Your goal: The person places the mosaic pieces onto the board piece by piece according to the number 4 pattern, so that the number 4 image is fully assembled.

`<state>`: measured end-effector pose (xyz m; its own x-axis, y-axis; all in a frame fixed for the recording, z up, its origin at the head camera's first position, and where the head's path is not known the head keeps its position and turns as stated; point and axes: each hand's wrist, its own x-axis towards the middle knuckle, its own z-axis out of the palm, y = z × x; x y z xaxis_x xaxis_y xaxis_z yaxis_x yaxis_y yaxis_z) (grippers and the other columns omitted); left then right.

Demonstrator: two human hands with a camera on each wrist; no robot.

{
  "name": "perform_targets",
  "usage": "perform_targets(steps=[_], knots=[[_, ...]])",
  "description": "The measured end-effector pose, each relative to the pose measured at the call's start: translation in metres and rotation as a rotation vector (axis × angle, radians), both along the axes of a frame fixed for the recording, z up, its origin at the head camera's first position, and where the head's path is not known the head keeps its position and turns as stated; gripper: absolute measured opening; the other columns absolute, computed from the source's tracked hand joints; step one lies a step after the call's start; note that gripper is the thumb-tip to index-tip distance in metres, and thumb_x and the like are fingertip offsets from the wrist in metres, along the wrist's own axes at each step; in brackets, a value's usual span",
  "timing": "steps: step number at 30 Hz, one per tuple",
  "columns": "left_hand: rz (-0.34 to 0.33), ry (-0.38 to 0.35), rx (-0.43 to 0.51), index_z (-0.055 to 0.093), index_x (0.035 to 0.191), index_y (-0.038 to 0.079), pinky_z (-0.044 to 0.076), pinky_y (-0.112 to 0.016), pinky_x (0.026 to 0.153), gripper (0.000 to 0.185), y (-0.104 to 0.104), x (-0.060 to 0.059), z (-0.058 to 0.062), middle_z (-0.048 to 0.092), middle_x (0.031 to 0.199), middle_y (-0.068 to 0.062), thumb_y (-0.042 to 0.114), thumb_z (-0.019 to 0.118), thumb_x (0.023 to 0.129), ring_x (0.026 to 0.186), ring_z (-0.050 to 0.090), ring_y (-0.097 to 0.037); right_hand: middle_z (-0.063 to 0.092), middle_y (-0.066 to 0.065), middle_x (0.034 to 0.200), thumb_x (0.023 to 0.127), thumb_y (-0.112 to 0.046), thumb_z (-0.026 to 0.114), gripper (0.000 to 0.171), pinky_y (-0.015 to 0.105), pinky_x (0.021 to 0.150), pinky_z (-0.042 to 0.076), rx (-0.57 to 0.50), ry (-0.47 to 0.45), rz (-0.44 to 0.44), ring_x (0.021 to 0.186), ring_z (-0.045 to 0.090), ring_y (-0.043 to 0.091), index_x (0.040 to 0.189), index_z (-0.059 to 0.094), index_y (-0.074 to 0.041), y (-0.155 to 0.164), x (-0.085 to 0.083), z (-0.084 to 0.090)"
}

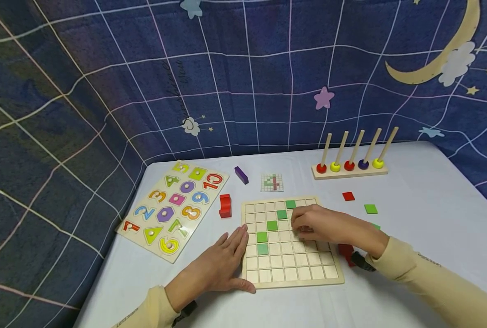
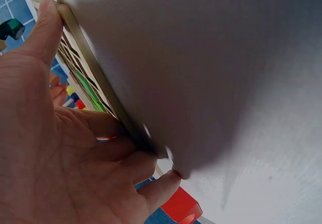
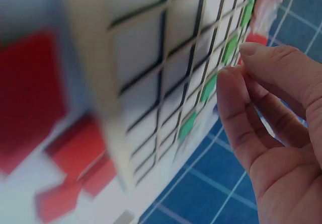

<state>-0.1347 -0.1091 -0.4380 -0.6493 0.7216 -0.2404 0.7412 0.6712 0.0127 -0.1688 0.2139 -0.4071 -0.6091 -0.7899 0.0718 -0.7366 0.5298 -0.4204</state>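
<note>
- The wooden grid board [image 1: 288, 260] lies flat on the white-covered table between the hands, with five green tiles [image 1: 272, 225] stepping down from its upper right, the lowest two in one column.
- The right hand [image 1: 319, 223] bends over the board's right half, thumb and forefinger tips drawn together; I cannot tell whether they pinch a tile. The risk, I judge, is its knuckles nudging a neighbouring green tile askew.
- The left hand [image 1: 225, 264] grasps nothing; its extended fingers and thumb rest along the board's left edge. A hard sideways push could slide the whole board.
- Red tiles [image 1: 345, 250] lie beside the board's right edge, partly hidden by the right wrist, whose dark band [image 1: 363, 262] could sweep them aside.
- Beyond the board lies a small pattern card [image 1: 266, 183]; misreading its little squares could put a tile in the wrong cell.
</note>
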Motion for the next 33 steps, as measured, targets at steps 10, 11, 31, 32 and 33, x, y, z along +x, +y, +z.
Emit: perform_targets(steps=[10,11,31,32,33], knots=[[-0.005,0.011,0.002,0.03,0.166,-0.005,0.039,-0.05,0.13,0.124,-0.001,0.001,0.0,0.027,0.177,-0.023,0.085,0.061,0.087,0.165,0.031,-0.031,0.071,0.003,0.103,0.088,0.003,0.082,0.013,0.024,0.073,0.061,0.039,0.008,-0.162,0.086,0.063,0.011,0.097,0.081,-0.007,0.047,0.006,0.009],[-0.005,0.012,0.001,0.03,0.166,-0.004,0.038,-0.05,0.13,0.123,-0.001,0.001,0.001,0.027,0.177,-0.023,0.085,0.061,0.087,0.165,0.031,-0.031,0.072,0.002,0.102,0.087,0.004,0.083,0.014,0.025,0.073,0.062,0.053,0.033,-0.166,0.087,0.064,0.012,0.095,0.081,-0.007,0.052,0.006,0.009],[0.006,-0.006,0.007,0.029,0.166,-0.005,0.037,-0.05,0.13,0.124,0.0,0.0,0.0,0.025,0.177,-0.023,0.084,0.063,0.087,0.166,0.03,-0.031,0.078,0.0,0.099,0.079,0.001,0.091,0.024,0.043,0.083,0.067,0.244,-0.044,-0.405,0.089,0.071,0.016,0.101,0.082,-0.005,0.152,-0.011,0.006],[0.007,-0.008,0.006,0.029,0.166,-0.005,0.037,-0.05,0.13,0.124,0.0,0.0,-0.001,0.025,0.177,-0.023,0.084,0.063,0.087,0.166,0.03,-0.031,0.077,-0.001,0.098,0.079,0.0,0.091,0.024,0.043,0.083,0.067,0.246,-0.045,-0.411,0.089,0.071,0.015,0.1,0.081,-0.006,0.155,-0.011,0.003],[0.008,-0.009,0.005,0.028,0.166,-0.005,0.037,-0.05,0.131,0.124,0.0,-0.001,-0.001,0.025,0.177,-0.023,0.084,0.063,0.087,0.166,0.029,-0.031,0.076,-0.002,0.098,0.079,0.0,0.091,0.024,0.042,0.083,0.067,0.243,-0.041,-0.414,0.088,0.069,0.013,0.1,0.081,-0.007,0.157,-0.011,-0.001]])
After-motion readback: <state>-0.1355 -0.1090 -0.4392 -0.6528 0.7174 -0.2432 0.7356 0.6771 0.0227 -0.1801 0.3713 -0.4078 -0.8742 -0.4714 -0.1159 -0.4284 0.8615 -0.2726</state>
